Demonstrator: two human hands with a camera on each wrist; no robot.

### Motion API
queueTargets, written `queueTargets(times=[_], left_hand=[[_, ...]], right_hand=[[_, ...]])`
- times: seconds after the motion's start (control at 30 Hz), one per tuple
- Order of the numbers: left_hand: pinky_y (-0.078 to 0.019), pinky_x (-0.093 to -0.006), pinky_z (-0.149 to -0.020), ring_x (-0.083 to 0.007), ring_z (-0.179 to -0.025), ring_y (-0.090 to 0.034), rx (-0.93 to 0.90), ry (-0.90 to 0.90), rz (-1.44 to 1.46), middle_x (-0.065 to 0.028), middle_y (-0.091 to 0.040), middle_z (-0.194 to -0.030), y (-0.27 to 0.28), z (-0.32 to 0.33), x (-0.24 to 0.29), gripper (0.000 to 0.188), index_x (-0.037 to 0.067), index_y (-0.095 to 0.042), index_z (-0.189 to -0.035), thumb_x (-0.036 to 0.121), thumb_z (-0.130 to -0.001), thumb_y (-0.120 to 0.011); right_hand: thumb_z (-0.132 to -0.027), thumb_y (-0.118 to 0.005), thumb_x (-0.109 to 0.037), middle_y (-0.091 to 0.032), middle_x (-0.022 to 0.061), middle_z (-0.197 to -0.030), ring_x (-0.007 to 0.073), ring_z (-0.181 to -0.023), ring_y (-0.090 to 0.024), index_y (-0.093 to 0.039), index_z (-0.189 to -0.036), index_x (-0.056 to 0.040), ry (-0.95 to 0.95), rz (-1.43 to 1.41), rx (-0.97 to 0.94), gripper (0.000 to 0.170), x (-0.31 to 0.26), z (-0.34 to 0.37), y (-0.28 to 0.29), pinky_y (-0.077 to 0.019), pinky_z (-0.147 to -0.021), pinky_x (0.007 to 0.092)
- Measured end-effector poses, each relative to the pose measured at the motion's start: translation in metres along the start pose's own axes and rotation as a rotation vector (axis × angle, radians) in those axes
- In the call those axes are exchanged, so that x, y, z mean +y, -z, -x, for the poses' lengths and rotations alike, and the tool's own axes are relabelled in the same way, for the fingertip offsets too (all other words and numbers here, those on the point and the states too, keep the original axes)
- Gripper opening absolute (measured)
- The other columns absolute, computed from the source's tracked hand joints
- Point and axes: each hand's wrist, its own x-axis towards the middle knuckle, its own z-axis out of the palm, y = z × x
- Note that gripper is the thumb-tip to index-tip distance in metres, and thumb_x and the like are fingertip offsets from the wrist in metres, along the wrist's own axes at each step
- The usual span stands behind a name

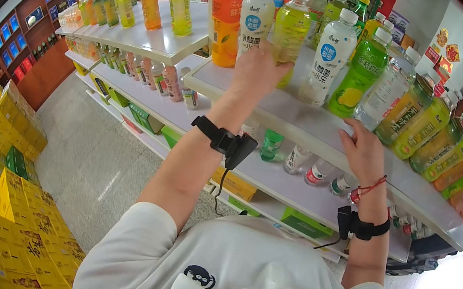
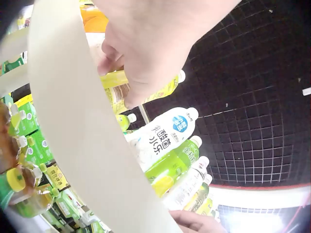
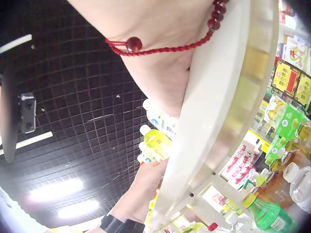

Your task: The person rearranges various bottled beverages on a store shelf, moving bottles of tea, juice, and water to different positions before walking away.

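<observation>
My left hand [image 1: 255, 71] reaches over the front edge of the upper shelf. Its fingers overlap a white-labelled yogurt-drink bottle [image 1: 257, 12]. The thumb crosses a yellow-green drink bottle [image 1: 292, 24] just to the right. In the left wrist view the fingers bend close to these bottles; I cannot tell whether they grip one. My right hand [image 1: 362, 152] rests at the shelf edge with fingers loosely bent and nothing held, before a green lemon-drink bottle [image 1: 359, 74] and a clear bottle [image 1: 387, 87]. Another white-labelled yogurt-drink bottle [image 1: 331, 57] stands between the hands.
An orange drink bottle [image 1: 224, 25] stands left of the left hand. Tea and juice bottles [image 1: 425, 127] line the shelf to the right. Lower shelves [image 1: 320, 198] hold small bottles and boxes. Stacked yellow cartons [image 1: 18, 226] fill the floor at left.
</observation>
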Motion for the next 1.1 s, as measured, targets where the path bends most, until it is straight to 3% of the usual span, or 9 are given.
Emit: queueTargets(times=[0.47, 0.67, 0.87, 0.97, 1.03, 1.1], left_hand=[[-0.051, -0.0429, -0.067, -0.0368, -0.077, -0.063, 0.05, -0.081, 0.057, -0.0208, -0.063, -0.076, -0.012, 0.004, 0.004, 0.046, -0.003, -0.055, -0.085, 0.036, -0.073, -0.077], [-0.0495, -0.0441, -0.07, -0.0373, -0.081, -0.063, 0.01, -0.081, 0.129, -0.0217, -0.065, -0.084, -0.016, 0.004, -0.004, 0.054, -0.004, -0.058, -0.102, 0.041, -0.076, -0.073], [-0.0474, -0.0421, -0.082, -0.0374, -0.095, -0.061, 0.05, -0.09, 0.266, -0.0208, -0.066, -0.097, -0.022, 0.007, -0.013, 0.062, -0.005, -0.057, -0.115, 0.04, -0.075, -0.075], [-0.0484, -0.0421, -0.081, -0.0374, -0.093, -0.062, -0.07, -0.054, 0.334, -0.0229, -0.065, -0.096, -0.012, 0.006, -0.005, 0.058, -0.004, -0.054, -0.113, 0.038, -0.077, -0.073], [-0.0466, -0.0422, -0.085, -0.0386, -0.1, -0.06, -0.181, 0.058, 0.367, -0.0202, -0.065, -0.106, -0.01, 0.004, -0.003, 0.057, -0.002, -0.055, -0.119, 0.036, -0.08, -0.071], [-0.0473, -0.0423, -0.083, -0.0375, -0.099, -0.061, -0.198, 0.031, 0.379, -0.0211, -0.065, -0.103, -0.012, 0.001, -0.01, 0.054, -0.001, -0.054, -0.119, 0.035, -0.081, -0.069]], right_hand=[[-0.084, -0.064, -0.026, -0.064, 0.0133, -0.071, 0.0308, -0.068, -0.064, -0.064, -0.107, -0.0091, -0.026, 0.021, -0.013, 0.029, -0.002, -0.002, 0.0, -0.0483, -0.061, 0.0394], [-0.084, -0.064, -0.025, -0.063, 0.013, -0.069, 0.0309, -0.067, -0.063, -0.064, -0.107, -0.0096, -0.051, 0.016, -0.032, 0.029, -0.003, -0.002, 0.001, -0.0482, -0.06, 0.0396], [-0.083, -0.065, -0.025, -0.063, 0.0127, -0.068, 0.0312, -0.065, -0.063, -0.064, -0.107, -0.0098, -0.043, 0.018, -0.02, 0.028, 0.001, -0.002, -0.001, -0.0478, -0.06, 0.0402], [-0.083, -0.065, -0.025, -0.063, 0.0127, -0.069, 0.0312, -0.066, -0.063, -0.064, -0.107, -0.0101, -0.058, 0.027, -0.029, 0.028, 0.0, -0.002, -0.001, -0.0479, -0.06, 0.0404], [-0.084, -0.065, -0.025, -0.063, 0.0126, -0.07, 0.0312, -0.067, -0.063, -0.064, -0.107, -0.0102, -0.043, 0.032, -0.023, 0.028, 0.002, -0.002, -0.001, -0.0479, -0.06, 0.0404], [-0.084, -0.064, -0.025, -0.063, 0.0126, -0.07, 0.0312, -0.067, -0.063, -0.064, -0.108, -0.0102, -0.029, 0.035, -0.018, 0.028, 0.002, -0.001, -0.002, -0.048, -0.06, 0.0404]])
